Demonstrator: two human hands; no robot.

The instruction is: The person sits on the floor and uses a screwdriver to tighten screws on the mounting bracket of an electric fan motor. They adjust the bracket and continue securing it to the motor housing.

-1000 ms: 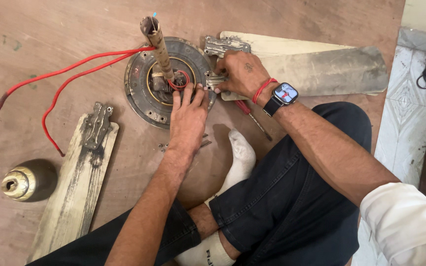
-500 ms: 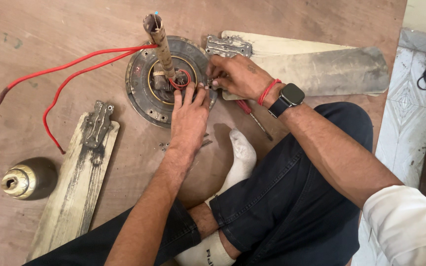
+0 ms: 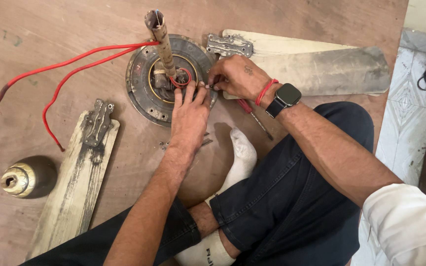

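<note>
The round, grimy fan motor [image 3: 146, 88] lies flat on the floor before me, its rusty rod [image 3: 163, 42] upright, red wires [image 3: 50, 69] trailing left.

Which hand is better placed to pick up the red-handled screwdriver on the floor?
Right, probably. The screwdriver lies just under the right hand and wrist, beside the fan blade. The left hand lies flat on the fan motor, farther from the handle.
</note>
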